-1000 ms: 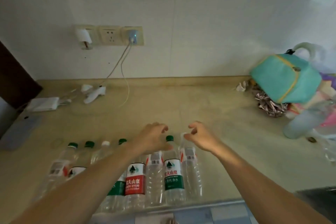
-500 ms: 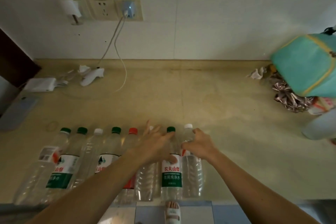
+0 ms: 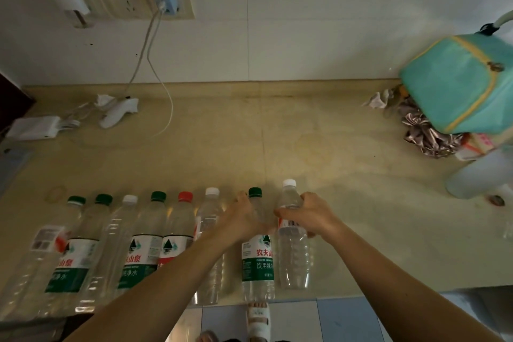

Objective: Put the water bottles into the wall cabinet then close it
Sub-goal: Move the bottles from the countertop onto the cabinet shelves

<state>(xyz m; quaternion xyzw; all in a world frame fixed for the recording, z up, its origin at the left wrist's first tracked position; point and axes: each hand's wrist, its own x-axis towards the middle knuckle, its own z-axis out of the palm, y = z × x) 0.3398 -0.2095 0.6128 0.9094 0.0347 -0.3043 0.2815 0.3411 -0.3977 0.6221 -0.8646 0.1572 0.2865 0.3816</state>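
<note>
Both hands now grip 农夫山泉 bottles (image 3: 257, 255)

The left hand (image 3: 238, 223) covers the shoulder of the green-capped clear plastic bottle (image 3: 256, 264), so the grip of its fingers cannot be told. The right hand (image 3: 308, 216) hides the upper label of the white-capped clear plastic bottle (image 3: 293, 258). The turquoise fabric bag with yellow piping (image 3: 455, 83) is cut off by the right edge. The leftmost clear bottle (image 3: 33, 261) is blurred, its label unreadable. The translucent pale container (image 3: 480, 175) at the right edge is too blurred to identify.
</note>
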